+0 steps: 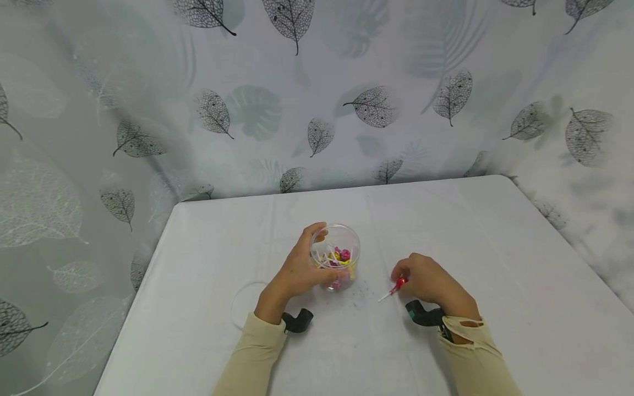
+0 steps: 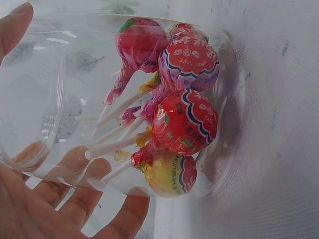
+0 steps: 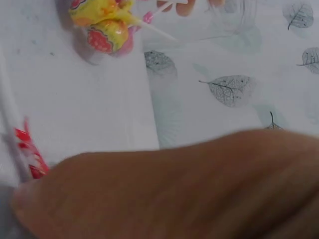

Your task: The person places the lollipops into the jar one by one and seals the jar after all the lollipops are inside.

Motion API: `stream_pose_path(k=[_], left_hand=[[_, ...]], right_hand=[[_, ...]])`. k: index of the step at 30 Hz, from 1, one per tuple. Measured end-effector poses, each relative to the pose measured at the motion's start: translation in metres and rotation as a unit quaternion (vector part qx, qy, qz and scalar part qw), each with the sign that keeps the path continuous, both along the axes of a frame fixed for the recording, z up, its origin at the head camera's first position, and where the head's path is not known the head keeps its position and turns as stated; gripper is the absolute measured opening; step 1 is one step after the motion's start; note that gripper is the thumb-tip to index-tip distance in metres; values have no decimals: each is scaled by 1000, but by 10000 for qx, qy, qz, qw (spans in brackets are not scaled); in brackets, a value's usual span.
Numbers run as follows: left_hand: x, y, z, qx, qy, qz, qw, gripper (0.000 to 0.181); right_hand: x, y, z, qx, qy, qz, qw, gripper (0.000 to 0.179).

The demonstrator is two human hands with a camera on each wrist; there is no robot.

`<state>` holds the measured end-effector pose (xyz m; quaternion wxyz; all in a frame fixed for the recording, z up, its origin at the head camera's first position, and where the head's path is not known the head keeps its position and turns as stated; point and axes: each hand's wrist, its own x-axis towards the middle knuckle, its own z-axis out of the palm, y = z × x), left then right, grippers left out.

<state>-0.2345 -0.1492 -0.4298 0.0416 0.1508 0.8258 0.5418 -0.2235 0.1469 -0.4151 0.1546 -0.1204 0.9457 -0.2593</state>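
Observation:
A clear plastic jar stands on the white table, held in my left hand, with fingers on its far side and thumb across the near side. Inside lie several wrapped lollipops, red, pink and yellow, heads toward the bottom and white sticks toward the mouth. To the right of the jar, my right hand pinches a red lollipop low over the table, its white stick pointing toward the lower left. The right fingertips are largely hidden in the right wrist view, where only the red wrapper shows.
A clear round lid lies flat left of the jar, partly behind my left wrist. The white table meets a leaf-patterned curtain along its back and left edges. Black wrist mounts sit at both sleeves.

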Motion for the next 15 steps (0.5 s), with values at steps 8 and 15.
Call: stream_pose_path(k=[8,15], left_hand=[[0,0,0,58,-31,-37,10000,111],[-1,0,-1,52,-22,-35,10000,110]], right_hand=[[-3,4,-7,270,316,-101,9991,12],[-2,6,-8,183,614,-322,9974,5]])
